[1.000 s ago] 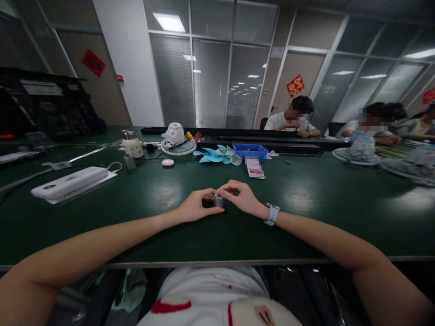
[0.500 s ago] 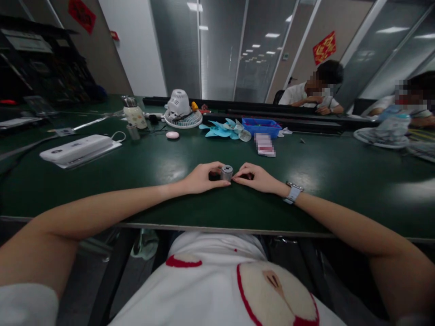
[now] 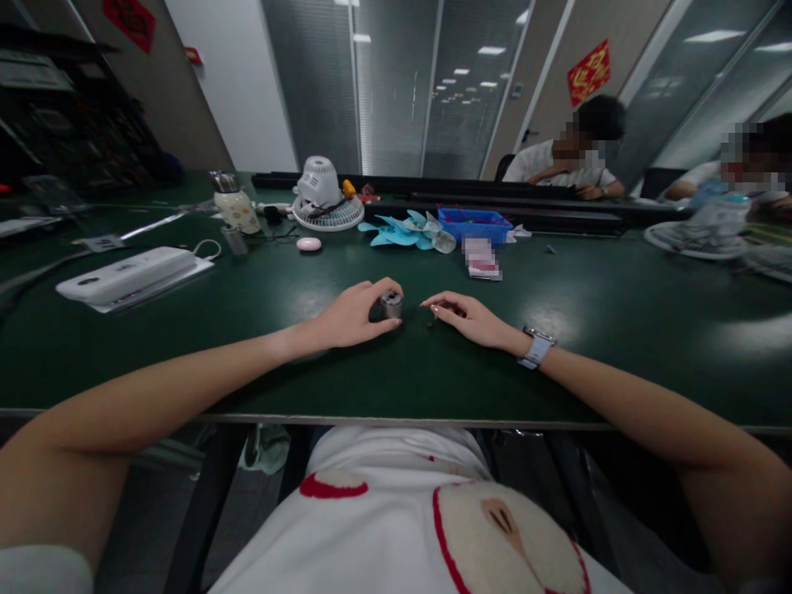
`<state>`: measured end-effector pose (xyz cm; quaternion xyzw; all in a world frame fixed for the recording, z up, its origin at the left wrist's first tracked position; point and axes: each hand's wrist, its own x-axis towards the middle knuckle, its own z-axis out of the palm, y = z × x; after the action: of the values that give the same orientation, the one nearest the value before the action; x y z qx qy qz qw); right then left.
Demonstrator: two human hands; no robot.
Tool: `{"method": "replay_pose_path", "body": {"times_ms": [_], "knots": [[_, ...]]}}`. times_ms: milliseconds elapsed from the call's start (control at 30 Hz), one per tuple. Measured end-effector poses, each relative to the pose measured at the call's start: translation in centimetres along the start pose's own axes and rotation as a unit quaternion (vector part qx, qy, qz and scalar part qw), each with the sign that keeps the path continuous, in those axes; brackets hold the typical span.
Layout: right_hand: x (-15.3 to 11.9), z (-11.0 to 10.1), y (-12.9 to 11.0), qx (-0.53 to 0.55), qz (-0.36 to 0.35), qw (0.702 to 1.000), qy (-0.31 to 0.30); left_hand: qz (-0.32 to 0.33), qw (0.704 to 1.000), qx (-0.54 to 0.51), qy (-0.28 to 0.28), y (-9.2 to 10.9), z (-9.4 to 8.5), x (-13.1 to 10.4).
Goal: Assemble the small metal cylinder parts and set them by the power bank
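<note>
My left hand (image 3: 354, 317) curves its thumb and fingers around a small silver cylindrical motor (image 3: 392, 304), which stands upright on the green table. Dark holes show on the motor's top face. To the right, apart from the motor, is my right hand (image 3: 471, 319), its fingers loosely stretched out and pointing left. A tiny dark piece (image 3: 429, 325) lies just below those fingertips, too small to name. The right palm side is shaded.
A white power strip (image 3: 133, 276) lies at left. Farther back are a floral bottle (image 3: 238, 212), a white fan (image 3: 320, 186), a pink oval case (image 3: 308, 244), blue fan blades (image 3: 396, 233) and a blue tray (image 3: 473, 224). Two people sit across the table at right.
My left hand has moved left with the motor, away from my right hand. The right fingers have loosened from beside the motor, and a tiny dark piece now shows below them.
</note>
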<state>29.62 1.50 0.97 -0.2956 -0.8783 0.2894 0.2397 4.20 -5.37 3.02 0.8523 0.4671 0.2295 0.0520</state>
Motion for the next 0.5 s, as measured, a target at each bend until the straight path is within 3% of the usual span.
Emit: {"method": "replay_pose_path", "body": {"times_ms": [133, 300, 433, 500], "knots": [[-0.1, 0.0, 0.0, 0.0, 0.007, 1.0, -0.004, -0.122, 0.985, 0.108, -0.061, -3.8, -4.1, -0.1], [-0.1, -0.1, 0.1, 0.003, 0.008, 1.0, -0.006, -0.293, 0.926, 0.207, -0.122, -10.0, -9.7, -0.8], [-0.1, -0.1, 0.0, 0.002, 0.006, 1.0, -0.007, -0.472, 0.845, 0.249, -0.041, -14.1, -12.4, -2.1], [-0.1, -0.1, 0.1, 0.001, 0.005, 1.0, -0.006, -0.505, 0.829, 0.241, 0.009, -16.0, -13.1, -2.9]]}}
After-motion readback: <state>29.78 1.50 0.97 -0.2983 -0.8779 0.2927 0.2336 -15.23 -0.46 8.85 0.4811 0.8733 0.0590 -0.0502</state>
